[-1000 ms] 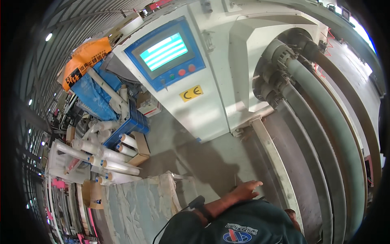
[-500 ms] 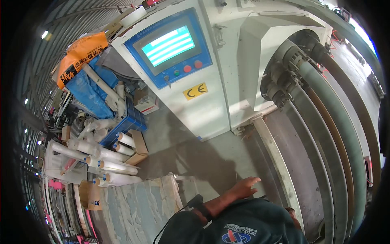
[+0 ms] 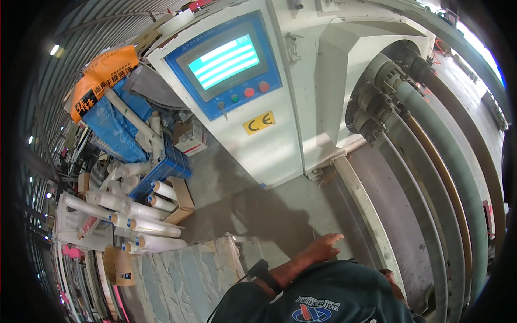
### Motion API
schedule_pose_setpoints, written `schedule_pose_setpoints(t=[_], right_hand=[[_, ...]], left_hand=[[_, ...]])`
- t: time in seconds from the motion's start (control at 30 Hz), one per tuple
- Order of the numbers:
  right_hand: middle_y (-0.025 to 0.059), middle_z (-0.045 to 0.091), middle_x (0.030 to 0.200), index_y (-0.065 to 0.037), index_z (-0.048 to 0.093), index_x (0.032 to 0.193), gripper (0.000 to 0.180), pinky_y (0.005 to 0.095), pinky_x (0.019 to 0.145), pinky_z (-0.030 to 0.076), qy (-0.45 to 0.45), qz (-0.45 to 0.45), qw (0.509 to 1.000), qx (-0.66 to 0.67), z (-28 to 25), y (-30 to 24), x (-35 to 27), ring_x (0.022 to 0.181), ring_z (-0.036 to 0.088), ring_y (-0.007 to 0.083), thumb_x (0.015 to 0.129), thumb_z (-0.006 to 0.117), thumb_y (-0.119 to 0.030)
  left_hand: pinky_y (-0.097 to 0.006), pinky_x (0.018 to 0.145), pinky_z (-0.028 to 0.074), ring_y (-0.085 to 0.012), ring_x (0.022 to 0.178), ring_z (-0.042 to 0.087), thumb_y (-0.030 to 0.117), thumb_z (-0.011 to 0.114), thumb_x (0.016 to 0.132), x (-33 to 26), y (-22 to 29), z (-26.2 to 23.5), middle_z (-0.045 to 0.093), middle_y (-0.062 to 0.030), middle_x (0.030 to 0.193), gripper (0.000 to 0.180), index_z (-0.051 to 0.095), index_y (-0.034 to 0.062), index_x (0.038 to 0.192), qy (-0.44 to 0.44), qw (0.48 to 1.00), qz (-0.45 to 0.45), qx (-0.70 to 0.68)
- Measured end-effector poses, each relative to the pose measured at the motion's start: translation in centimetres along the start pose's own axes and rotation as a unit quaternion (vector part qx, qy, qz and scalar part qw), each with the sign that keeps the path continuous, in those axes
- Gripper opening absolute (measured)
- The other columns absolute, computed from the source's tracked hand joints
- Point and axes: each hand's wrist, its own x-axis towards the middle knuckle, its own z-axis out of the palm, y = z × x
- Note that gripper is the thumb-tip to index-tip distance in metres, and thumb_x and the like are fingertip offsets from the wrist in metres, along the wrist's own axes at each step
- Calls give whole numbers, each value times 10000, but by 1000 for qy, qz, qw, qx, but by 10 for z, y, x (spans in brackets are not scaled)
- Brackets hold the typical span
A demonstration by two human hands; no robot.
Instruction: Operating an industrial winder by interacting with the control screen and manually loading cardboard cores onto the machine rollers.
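My left hand (image 3: 325, 247) is held in front of my body, its fingers stretched out to the right and apart from the thumb. Nothing shows in it. A black strap (image 3: 267, 277) goes round that wrist. Only a small part of my right hand (image 3: 391, 279) appears beside my dark green top; its fingers are hidden. Ahead stands a white machine cabinet (image 3: 269, 159) with a blue control panel (image 3: 180, 70), a lit screen (image 3: 223, 60), a key switch and several round buttons. Neither hand visibly touches it.
Long rollers (image 3: 449, 172) curve along the right from the machine's housing (image 3: 336, 70), beside a pale floor beam (image 3: 371, 220). At left lie white film rolls (image 3: 156, 227), a blue crate (image 3: 177, 161) and an orange-and-blue sack (image 3: 105, 75). A worn, covered surface (image 3: 188, 274) is nearer.
The left-side things sit slightly lower and further left in the picture. My left hand has barely moved. A little more of my right hand shows. The brown roller's look has shifted slightly.
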Motion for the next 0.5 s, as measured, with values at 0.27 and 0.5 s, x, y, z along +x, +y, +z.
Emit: schedule_pose_setpoints(t=[0.27, 0.5], right_hand=[[257, 677, 1133, 45, 662, 1177, 563, 377, 926, 526, -2, -40, 998, -49, 2, 59, 36, 1057, 668, 337, 730, 755, -285], [248, 673, 1158, 5, 674, 1186, 543, 371, 940, 519, -10, -28, 998, -53, 8, 59, 33, 1074, 663, 328, 723, 759, -264]], left_hand=[[-392, 928, 512, -272, 1011, 645, 218, 694, 862, -4, -8, 2, 597, -143, 1273, 517, 529, 77, 1331, 0, 1000, 0, 13], [-387, 876, 529, -266, 985, 648, 191, 715, 849, -3, -16, 12, 610, -135, 1231, 515, 536, 67, 1316, 5, 999, 30, 18]])
